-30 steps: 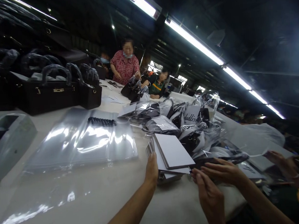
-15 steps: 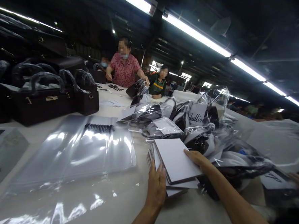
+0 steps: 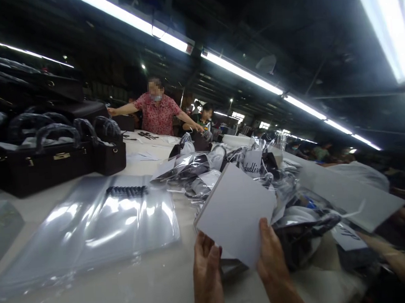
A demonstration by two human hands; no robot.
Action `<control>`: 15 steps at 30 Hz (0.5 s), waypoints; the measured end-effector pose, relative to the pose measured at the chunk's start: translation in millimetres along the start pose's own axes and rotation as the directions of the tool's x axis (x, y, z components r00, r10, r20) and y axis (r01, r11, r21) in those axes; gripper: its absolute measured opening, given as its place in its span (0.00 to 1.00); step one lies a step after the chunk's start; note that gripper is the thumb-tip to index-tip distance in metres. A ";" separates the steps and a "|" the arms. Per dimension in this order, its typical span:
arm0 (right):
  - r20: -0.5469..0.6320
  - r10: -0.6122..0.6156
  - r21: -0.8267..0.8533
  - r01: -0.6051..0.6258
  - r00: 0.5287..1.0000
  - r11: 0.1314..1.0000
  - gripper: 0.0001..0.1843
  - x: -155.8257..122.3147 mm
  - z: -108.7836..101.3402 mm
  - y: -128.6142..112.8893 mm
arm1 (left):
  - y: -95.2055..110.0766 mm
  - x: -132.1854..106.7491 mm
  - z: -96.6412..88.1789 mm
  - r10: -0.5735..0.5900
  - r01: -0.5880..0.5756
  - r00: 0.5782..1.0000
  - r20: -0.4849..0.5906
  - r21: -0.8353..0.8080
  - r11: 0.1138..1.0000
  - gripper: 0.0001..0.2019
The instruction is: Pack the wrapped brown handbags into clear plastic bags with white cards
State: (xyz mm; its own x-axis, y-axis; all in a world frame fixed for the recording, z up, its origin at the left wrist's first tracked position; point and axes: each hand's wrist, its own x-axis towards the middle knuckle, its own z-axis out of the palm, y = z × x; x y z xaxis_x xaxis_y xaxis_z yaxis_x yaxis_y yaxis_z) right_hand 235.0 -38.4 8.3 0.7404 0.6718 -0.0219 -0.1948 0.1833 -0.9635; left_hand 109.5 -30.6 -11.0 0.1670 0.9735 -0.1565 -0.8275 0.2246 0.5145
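Observation:
A stack of white cards (image 3: 238, 208) is tilted up in front of me, with its layered edge facing left. My left hand (image 3: 209, 270) grips the stack's lower left corner, fingers curled behind it and thumb in front. My right hand (image 3: 273, 261) is closed on the lower right edge. Part of another card or pad shows underneath, mostly hidden by the stack. Just beyond lie black handbags (image 3: 192, 163) in clear plastic, some with white cards in them. One card (image 3: 253, 162) bears black script lettering, partly covered.
Clear plastic bags (image 3: 138, 219) lie flat at left, with a black coiled strap (image 3: 127, 191) on them. Dark handbags (image 3: 45, 161) with wrapped handles stand behind. A co-worker in a red patterned shirt (image 3: 157, 115) reaches across the table. Another person's arm (image 3: 397, 258) enters at right.
The stack has been lifted and tilted up between both my hands. The red-shirted co-worker's arms have spread outward. At right, a large white sheet has come into view above a co-worker's arm.

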 end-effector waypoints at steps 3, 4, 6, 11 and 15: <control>-0.003 0.109 0.101 -0.109 0.994 0.989 0.36 -42.0 -2.9 20.4 | 18.6 -18.1 2.6 -0.153 0.145 0.987 -0.047 -0.132 0.980 0.33; 0.021 0.127 0.118 -0.129 0.992 0.985 0.37 -47.4 -7.4 20.9 | 24.1 -23.8 1.4 -0.168 0.156 0.982 -0.081 -0.134 0.979 0.33; 0.058 0.117 0.132 -0.124 0.991 0.983 0.37 -46.1 -20.9 13.5 | 31.1 -35.2 -2.9 -0.155 0.144 0.980 -0.121 -0.099 0.985 0.35; -0.116 -0.362 -0.409 0.288 0.925 0.866 0.34 -25.8 -68.7 -19.0 | 23.8 -59.4 -14.4 -0.197 0.203 0.972 -0.129 0.036 0.979 0.34; 0.077 -0.546 -0.720 0.426 0.834 0.549 0.30 -40.6 -94.9 -23.9 | 10.6 -63.6 -23.3 -0.260 0.283 0.956 -0.133 0.203 0.937 0.30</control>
State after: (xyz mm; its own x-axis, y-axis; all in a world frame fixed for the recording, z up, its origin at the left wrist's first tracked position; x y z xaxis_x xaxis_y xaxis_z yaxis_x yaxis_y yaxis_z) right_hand 270.6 -138.2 6.9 0.6744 0.5158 0.5284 0.6712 -0.1299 -0.7298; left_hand 77.6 -91.2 -15.2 0.3035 0.8669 -0.3955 -0.6196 0.4949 0.6092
